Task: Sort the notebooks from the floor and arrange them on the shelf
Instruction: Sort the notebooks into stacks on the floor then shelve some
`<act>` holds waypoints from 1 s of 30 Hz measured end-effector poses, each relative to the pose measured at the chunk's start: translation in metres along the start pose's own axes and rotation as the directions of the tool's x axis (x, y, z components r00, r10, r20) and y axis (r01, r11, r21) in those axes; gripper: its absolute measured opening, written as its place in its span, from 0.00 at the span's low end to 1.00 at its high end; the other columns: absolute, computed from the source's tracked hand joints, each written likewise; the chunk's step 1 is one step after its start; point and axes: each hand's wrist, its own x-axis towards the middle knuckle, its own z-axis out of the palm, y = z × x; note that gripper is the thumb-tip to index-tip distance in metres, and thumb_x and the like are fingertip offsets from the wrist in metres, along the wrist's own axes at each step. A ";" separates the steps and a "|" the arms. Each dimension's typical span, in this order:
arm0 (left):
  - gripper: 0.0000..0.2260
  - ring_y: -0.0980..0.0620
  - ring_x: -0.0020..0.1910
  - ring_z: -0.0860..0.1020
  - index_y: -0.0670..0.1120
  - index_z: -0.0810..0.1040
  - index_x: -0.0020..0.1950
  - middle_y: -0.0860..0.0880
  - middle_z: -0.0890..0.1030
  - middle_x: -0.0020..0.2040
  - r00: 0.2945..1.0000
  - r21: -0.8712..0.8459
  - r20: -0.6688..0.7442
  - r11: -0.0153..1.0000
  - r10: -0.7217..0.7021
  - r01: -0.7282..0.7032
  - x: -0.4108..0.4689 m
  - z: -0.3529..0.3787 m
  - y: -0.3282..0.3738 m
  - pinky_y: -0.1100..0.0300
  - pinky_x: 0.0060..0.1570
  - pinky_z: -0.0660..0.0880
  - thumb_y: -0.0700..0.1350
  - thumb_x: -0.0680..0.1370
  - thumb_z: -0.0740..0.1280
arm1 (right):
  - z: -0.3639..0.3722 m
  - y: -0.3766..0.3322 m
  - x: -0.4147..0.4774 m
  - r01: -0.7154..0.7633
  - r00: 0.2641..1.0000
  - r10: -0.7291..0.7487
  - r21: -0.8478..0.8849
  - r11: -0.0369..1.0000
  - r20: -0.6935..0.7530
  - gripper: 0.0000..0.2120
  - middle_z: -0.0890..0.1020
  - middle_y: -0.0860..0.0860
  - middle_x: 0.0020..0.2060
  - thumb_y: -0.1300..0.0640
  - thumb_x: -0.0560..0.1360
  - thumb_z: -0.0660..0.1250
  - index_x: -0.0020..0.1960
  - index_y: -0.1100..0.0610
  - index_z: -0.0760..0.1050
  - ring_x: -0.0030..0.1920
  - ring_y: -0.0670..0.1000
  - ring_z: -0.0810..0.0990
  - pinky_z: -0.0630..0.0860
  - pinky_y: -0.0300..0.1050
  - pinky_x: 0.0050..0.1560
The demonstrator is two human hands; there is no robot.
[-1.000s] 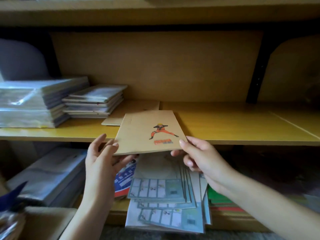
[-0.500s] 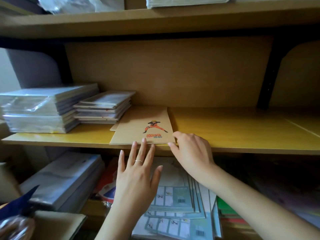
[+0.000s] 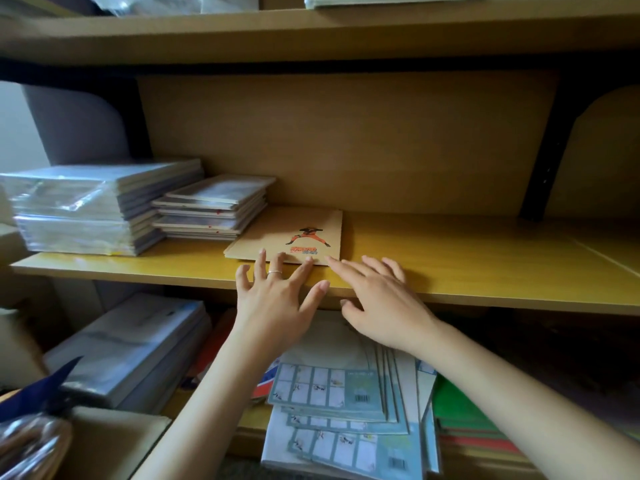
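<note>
While left hand (image 3: 277, 303) and right hand (image 3: 384, 306) spread, fingertips (image 3: 262, 252) touch flat kraft-paper notebook (image 3: 298, 230).

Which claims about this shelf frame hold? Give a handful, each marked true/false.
1. A brown notebook printed with an orange cartoon figure lies flat on the middle shelf. True.
2. The left hand grips the notebook. False: its fingers are spread straight, with the tips at the notebook's near edge.
3. The notebook lies left of the smaller plastic-wrapped stack. False: it lies right of it.
4. The right hand holds nothing. True.
</note>
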 end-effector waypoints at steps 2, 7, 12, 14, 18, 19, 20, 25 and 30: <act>0.36 0.43 0.76 0.47 0.62 0.49 0.76 0.47 0.54 0.77 1.000 0.012 0.029 1.000 -0.008 0.007 0.005 0.002 0.000 0.42 0.71 0.43 0.69 0.70 0.31 | 0.001 -0.003 0.007 -0.008 0.998 0.007 0.007 1.000 0.066 0.29 0.55 0.44 0.76 0.49 0.79 0.53 0.76 0.41 0.45 0.76 0.50 0.52 0.45 0.55 0.75; 0.34 0.43 0.76 0.49 0.62 0.49 0.76 0.46 0.52 0.78 0.999 0.003 0.043 0.999 -0.034 0.034 0.011 0.001 -0.005 0.44 0.72 0.47 0.69 0.71 0.34 | 0.003 -0.005 0.022 -0.018 0.988 0.032 -0.093 0.996 0.152 0.28 0.50 0.45 0.77 0.43 0.79 0.49 0.77 0.44 0.46 0.76 0.51 0.51 0.48 0.57 0.74; 0.35 0.43 0.76 0.50 0.61 0.48 0.76 0.47 0.51 0.78 0.998 0.022 0.058 0.999 -0.033 0.032 0.013 -0.001 -0.005 0.46 0.72 0.51 0.71 0.71 0.33 | 0.006 -0.005 0.026 -0.006 0.991 0.025 -0.138 0.990 0.135 0.31 0.51 0.47 0.77 0.41 0.77 0.52 0.77 0.44 0.46 0.75 0.52 0.54 0.52 0.59 0.72; 0.35 0.43 0.76 0.52 0.61 0.48 0.76 0.47 0.52 0.78 0.998 0.052 0.043 0.998 -0.035 0.032 0.013 -0.001 -0.005 0.46 0.71 0.52 0.71 0.71 0.33 | 0.008 -0.005 0.025 0.008 0.995 0.008 -0.152 0.988 0.104 0.34 0.53 0.47 0.77 0.42 0.76 0.57 0.77 0.46 0.47 0.75 0.53 0.55 0.53 0.60 0.72; 0.35 0.42 0.76 0.52 0.61 0.49 0.76 0.46 0.52 0.78 0.997 0.041 0.064 0.999 -0.035 0.033 0.013 -0.003 -0.004 0.46 0.71 0.52 0.70 0.71 0.35 | 0.009 -0.005 0.022 0.002 0.999 0.003 -0.138 0.990 0.036 0.35 0.57 0.48 0.76 0.43 0.75 0.61 0.77 0.47 0.49 0.74 0.52 0.57 0.55 0.58 0.72; 0.34 0.42 0.76 0.51 0.61 0.49 0.76 0.46 0.51 0.78 0.997 0.020 0.069 0.999 -0.037 0.036 0.012 -0.003 -0.004 0.45 0.71 0.51 0.70 0.72 0.36 | 0.009 -0.005 0.020 -0.001 1.000 0.002 -0.128 0.992 0.008 0.34 0.59 0.48 0.75 0.44 0.75 0.61 0.77 0.48 0.50 0.74 0.52 0.58 0.55 0.57 0.72; 0.33 0.43 0.76 0.49 0.60 0.50 0.76 0.45 0.50 0.78 0.997 -0.009 0.068 0.999 -0.037 0.038 0.011 -0.003 -0.004 0.45 0.71 0.49 0.70 0.73 0.36 | 0.010 -0.005 0.016 0.005 1.000 -0.008 -0.117 0.993 -0.027 0.33 0.60 0.48 0.75 0.45 0.76 0.60 0.76 0.49 0.52 0.73 0.51 0.59 0.56 0.55 0.72; 0.24 0.46 0.73 0.62 0.49 0.72 0.67 0.45 0.68 0.72 0.943 -0.141 -0.277 0.963 0.186 -0.231 -0.024 0.005 0.015 0.44 0.70 0.54 0.58 0.78 0.49 | 0.022 0.009 -0.030 0.210 0.938 -0.190 0.040 0.977 -0.290 0.19 0.74 0.50 0.62 0.57 0.74 0.63 0.64 0.55 0.72 0.64 0.49 0.71 0.61 0.41 0.67; 0.10 0.49 0.52 0.76 0.44 0.79 0.49 0.47 0.80 0.51 0.773 -0.229 -0.496 0.799 0.395 -0.555 -0.086 0.033 0.043 0.52 0.60 0.67 0.43 0.77 0.59 | 0.040 0.051 -0.116 0.476 0.799 -0.498 -0.152 0.866 -0.337 0.10 0.78 0.55 0.50 0.63 0.71 0.61 0.52 0.59 0.74 0.53 0.55 0.75 0.69 0.48 0.59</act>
